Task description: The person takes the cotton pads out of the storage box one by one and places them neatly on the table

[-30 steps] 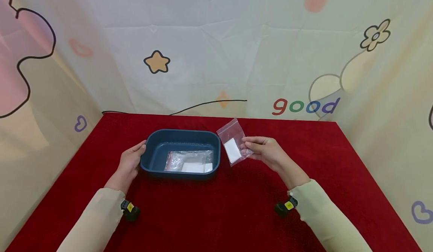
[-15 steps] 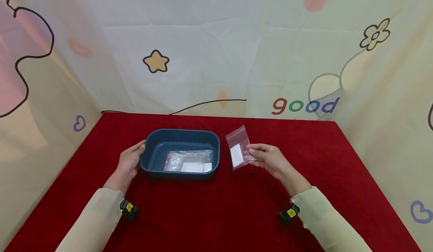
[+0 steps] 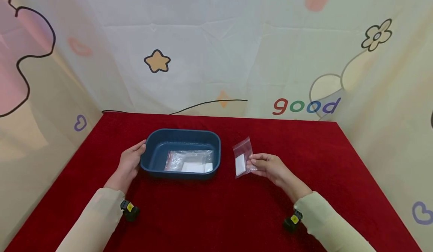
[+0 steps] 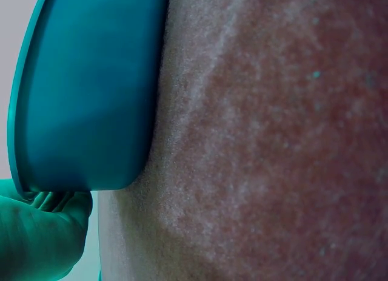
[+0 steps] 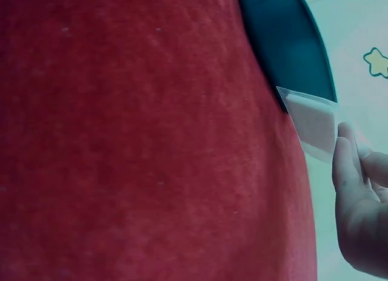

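A dark blue plastic basin stands on the red cloth, left of centre. My left hand grips its left end, thumb at the rim; in the left wrist view the fingers lie curled against the end wall just under the rim. Inside the basin, toward its near right, are clear zip bags with white pieces in them. My right hand pinches the right side of a small clear zip bag holding a white rectangular piece. This bag is tilted, to the right of the basin and apart from it.
Red cloth covers the table. Behind it hangs a pale curtain printed with a star, hearts, a flower and the word "good". Each wrist carries a small dark camera on a strap.
My right hand has drawn the small zip bag away from the basin's right rim, to the right and nearer to me. The left hand and the basin stay put.
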`<state>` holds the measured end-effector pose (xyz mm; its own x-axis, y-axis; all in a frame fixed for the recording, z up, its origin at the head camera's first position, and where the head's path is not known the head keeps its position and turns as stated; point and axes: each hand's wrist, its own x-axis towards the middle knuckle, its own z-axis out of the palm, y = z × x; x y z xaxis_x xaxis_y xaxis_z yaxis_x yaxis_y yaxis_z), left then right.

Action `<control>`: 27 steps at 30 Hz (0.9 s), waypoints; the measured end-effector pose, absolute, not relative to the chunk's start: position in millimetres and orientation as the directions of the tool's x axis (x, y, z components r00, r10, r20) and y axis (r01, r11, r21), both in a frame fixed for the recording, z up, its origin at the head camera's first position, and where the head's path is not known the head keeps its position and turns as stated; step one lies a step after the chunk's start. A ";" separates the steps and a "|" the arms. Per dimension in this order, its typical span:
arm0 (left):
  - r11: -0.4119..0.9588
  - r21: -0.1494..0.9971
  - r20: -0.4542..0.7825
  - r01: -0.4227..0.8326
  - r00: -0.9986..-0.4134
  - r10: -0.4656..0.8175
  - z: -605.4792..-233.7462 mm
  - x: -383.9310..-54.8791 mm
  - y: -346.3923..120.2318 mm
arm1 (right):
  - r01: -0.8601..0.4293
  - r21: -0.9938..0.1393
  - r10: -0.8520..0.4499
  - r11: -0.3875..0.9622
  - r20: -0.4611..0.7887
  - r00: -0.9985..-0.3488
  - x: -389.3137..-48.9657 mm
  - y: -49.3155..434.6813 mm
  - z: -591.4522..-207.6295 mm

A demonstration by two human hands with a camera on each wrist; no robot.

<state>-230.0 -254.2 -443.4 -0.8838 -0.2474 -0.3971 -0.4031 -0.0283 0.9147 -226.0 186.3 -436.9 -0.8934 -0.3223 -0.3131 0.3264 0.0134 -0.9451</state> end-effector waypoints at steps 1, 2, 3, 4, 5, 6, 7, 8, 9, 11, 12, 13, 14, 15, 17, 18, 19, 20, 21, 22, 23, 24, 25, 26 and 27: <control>-0.028 0.915 -0.397 -0.403 -0.883 -0.248 -443.3 -229.9 -253.6 | 0.325 -0.946 -0.326 0.009 -0.310 -0.893 -225.6 186.4 -438.6; -0.027 0.915 -0.397 -0.403 -0.883 -0.249 -443.0 -229.6 -253.2 | 0.324 -0.946 -0.327 0.004 -0.307 -0.894 -225.4 186.1 -440.3; -0.027 0.915 -0.396 -0.402 -0.884 -0.249 -442.8 -229.6 -253.1 | 0.323 -0.946 -0.328 -0.001 -0.305 -0.894 -225.1 185.9 -441.4; -0.027 0.916 -0.394 -0.400 -0.885 -0.249 -442.7 -229.4 -252.8 | 0.324 -0.946 -0.328 -0.004 -0.304 -0.894 -225.0 185.7 -442.4; -0.026 0.916 -0.393 -0.399 -0.885 -0.250 -442.6 -229.3 -252.5 | 0.323 -0.946 -0.330 -0.005 -0.303 -0.894 -224.7 185.8 -442.8; -0.026 0.917 -0.392 -0.398 -0.885 -0.251 -442.4 -229.1 -252.1 | 0.323 -0.946 -0.330 -0.005 -0.304 -0.894 -224.6 185.7 -443.1; -0.028 0.917 -0.391 -0.398 -0.886 -0.250 -442.2 -229.0 -252.1 | 0.324 -0.946 -0.331 -0.004 -0.304 -0.893 -224.5 185.9 -443.3; -0.029 0.917 -0.391 -0.397 -0.886 -0.250 -442.0 -228.9 -252.2 | 0.328 -0.945 -0.328 -0.001 -0.310 -0.892 -224.4 186.0 -443.1; -0.029 0.918 -0.391 -0.396 -0.886 -0.250 -441.9 -229.0 -252.2 | 0.332 -0.943 -0.325 0.004 -0.316 -0.892 -224.3 186.2 -442.9; -0.027 0.918 -0.389 -0.395 -0.887 -0.248 -441.7 -228.8 -252.1 | 0.337 -0.941 -0.323 0.012 -0.323 -0.889 -224.0 186.8 -442.5; -0.024 0.919 -0.387 -0.393 -0.888 -0.247 -441.6 -228.8 -252.2 | 0.340 -0.940 -0.322 0.015 -0.326 -0.889 -224.2 186.9 -442.5; -0.022 0.920 -0.385 -0.392 -0.890 -0.246 -441.6 -228.8 -252.3 | 0.341 -0.940 -0.321 0.016 -0.328 -0.888 -224.2 187.1 -442.5; -0.017 0.919 -0.385 -0.394 -0.889 -0.246 -441.4 -228.5 -252.0 | 0.343 -0.939 -0.319 0.016 -0.330 -0.889 -224.4 187.0 -442.6; -0.010 0.919 -0.385 -0.394 -0.890 -0.246 -441.2 -228.5 -251.9 | 0.342 -0.939 -0.320 0.014 -0.329 -0.889 -224.5 187.0 -442.7; -0.005 0.919 -0.382 -0.393 -0.891 -0.246 -441.3 -228.3 -252.0 | 0.342 -0.939 -0.322 0.009 -0.327 -0.889 -224.8 186.7 -443.1; -0.001 0.919 -0.382 -0.394 -0.891 -0.246 -441.2 -228.2 -251.9 | 0.342 -0.940 -0.321 0.007 -0.326 -0.889 -225.2 186.3 -443.2; 0.000 0.919 -0.383 -0.395 -0.890 -0.247 -441.3 -228.3 -251.8 | 0.341 -0.940 -0.323 0.006 -0.325 -0.889 -225.3 186.0 -443.3; 0.001 0.918 -0.384 -0.396 -0.890 -0.246 -441.1 -228.3 -252.1 | 0.341 -0.940 -0.324 0.005 -0.324 -0.889 -225.4 185.7 -443.4; 0.000 0.919 -0.383 -0.395 -0.891 -0.245 -441.2 -228.4 -252.3 | 0.341 -0.940 -0.324 0.003 -0.324 -0.889 -225.4 185.5 -443.7; -0.003 0.919 -0.383 -0.394 -0.891 -0.244 -441.4 -228.5 -252.6 | 0.341 -0.940 -0.324 0.004 -0.324 -0.889 -225.5 185.5 -443.8; -0.004 0.919 -0.384 -0.395 -0.891 -0.242 -441.3 -228.6 -252.8 | 0.342 -0.940 -0.325 0.007 -0.325 -0.888 -225.3 185.6 -443.9; -0.004 0.919 -0.385 -0.395 -0.891 -0.241 -441.3 -228.8 -253.1 | 0.343 -0.939 -0.325 0.008 -0.327 -0.887 -225.3 185.8 -444.0; -0.006 0.918 -0.385 -0.396 -0.891 -0.240 -441.2 -228.8 -253.2 | 0.345 -0.939 -0.325 0.009 -0.329 -0.887 -225.2 186.0 -444.3; -0.008 0.919 -0.385 -0.395 -0.892 -0.239 -441.0 -228.8 -253.3 | 0.347 -0.938 -0.324 0.010 -0.332 -0.886 -225.1 186.2 -444.6; -0.009 0.920 -0.383 -0.392 -0.892 -0.238 -440.9 -228.9 -253.3 | 0.350 -0.937 -0.322 0.011 -0.335 -0.886 -225.0 186.5 -444.9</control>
